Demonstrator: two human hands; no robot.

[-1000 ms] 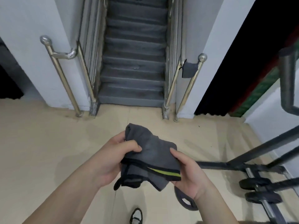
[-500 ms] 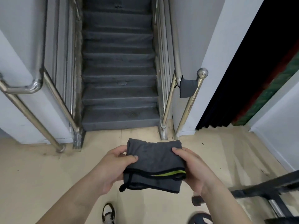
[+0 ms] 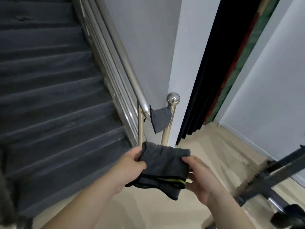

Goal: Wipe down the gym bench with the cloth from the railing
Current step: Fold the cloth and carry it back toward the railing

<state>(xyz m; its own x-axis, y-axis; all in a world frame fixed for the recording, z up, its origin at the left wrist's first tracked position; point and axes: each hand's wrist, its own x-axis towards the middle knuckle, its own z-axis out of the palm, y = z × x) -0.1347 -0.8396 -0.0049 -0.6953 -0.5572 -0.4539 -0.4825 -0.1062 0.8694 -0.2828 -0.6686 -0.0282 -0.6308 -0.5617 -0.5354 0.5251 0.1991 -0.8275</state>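
Gripped: folded grey cloth [image 3: 163, 166] | left hand [image 3: 130, 169]; right hand [image 3: 201, 177]

— Where's the grey cloth [image 3: 165, 166]?
— Folded into a thick pad, black-edged, with a yellow-green stripe along its near hem. It's pinched on either side by the left grip [image 3: 129, 166] and the right grip [image 3: 201, 179].
— And the railing [image 3: 125, 63]?
— Shiny steel, sloping down to its ball-topped end, where a second cloth [image 3: 160, 119] hangs draped.
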